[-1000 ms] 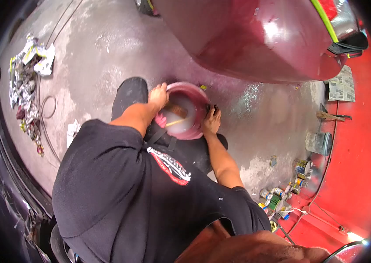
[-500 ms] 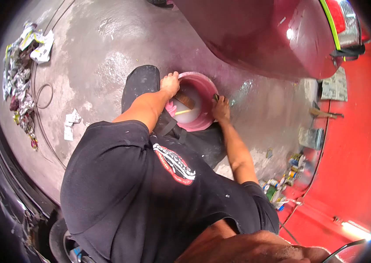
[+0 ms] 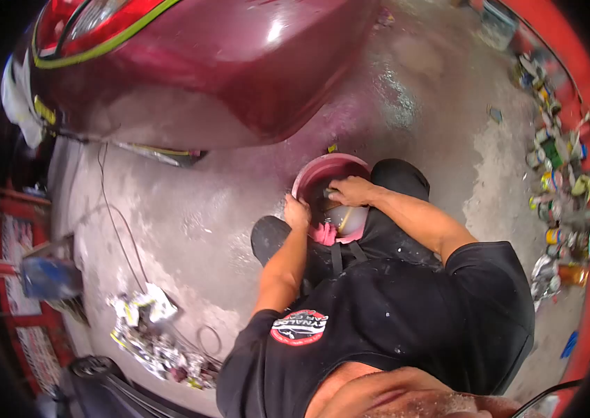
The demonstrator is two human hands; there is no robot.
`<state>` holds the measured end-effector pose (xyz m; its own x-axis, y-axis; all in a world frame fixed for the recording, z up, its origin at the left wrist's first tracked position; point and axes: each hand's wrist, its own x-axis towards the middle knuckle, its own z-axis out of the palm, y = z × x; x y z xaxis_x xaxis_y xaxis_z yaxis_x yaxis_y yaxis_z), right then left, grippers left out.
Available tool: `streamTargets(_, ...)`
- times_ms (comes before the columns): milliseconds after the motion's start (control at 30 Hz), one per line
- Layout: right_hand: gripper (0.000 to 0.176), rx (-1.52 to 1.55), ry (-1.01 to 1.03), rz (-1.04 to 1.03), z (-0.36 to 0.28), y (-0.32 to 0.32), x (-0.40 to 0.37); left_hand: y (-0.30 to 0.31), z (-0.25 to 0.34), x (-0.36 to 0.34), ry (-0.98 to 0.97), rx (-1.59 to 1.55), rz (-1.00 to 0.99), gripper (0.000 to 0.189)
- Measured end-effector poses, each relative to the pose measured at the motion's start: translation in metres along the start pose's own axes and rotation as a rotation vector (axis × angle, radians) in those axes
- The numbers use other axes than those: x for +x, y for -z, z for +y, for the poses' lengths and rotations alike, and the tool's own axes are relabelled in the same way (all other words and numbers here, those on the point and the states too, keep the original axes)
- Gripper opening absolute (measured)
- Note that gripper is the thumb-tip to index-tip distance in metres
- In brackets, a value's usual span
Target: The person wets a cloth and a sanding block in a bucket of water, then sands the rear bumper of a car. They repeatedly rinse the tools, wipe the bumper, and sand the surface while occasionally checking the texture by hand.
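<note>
A pink bucket stands on the floor between my knees, with cloudy water in it. My left hand is closed over the bucket's left rim. Inside the bucket's mouth, above the water, my right hand has its fingers closed on a small dark piece, mostly hidden; I cannot make out its kind. A bright pink cloth-like thing lies at the near inner side. Beside it a thin yellow stick leans in the water.
A dark red car bumper with a tape-edged tail light overhangs ahead. Cans and bottles line the red wall at right. Crumpled paper and foil lie at lower left, near a thin hose on the wet concrete floor.
The view has swung, so the bumper now fills the upper left. My right hand has gone from the bucket's rim into its mouth. My left hand stays on the rim.
</note>
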<state>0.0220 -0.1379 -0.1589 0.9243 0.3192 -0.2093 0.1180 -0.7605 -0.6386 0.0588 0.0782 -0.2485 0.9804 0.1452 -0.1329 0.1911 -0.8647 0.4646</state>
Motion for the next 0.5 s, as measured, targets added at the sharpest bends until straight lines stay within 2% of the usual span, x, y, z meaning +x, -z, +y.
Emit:
streamTargets(33, 0.045, -0.022, 0.019, -0.092, 0.002, 0.0, -0.001, 0.001, 0.0, 0.0, -0.026, 0.026, -0.002, 0.035)
streamTargets(267, 0.054, -0.117, -0.044, -0.078, 0.04, -0.02, 0.029, 0.003, 0.004, -0.006, -0.03, -0.005, 0.077, 0.037)
streamTargets(433, 0.06, -0.077, -0.042, -0.244, 0.031, -0.011, 0.028, 0.002, 0.001, -0.002, 0.012, 0.04, 0.032, 0.038)
streamTargets(500, 0.058, -0.084, -0.005, -0.241, 0.032, -0.009, 0.027, 0.0, 0.0, -0.003, 0.042, 0.025, 0.04, 0.038)
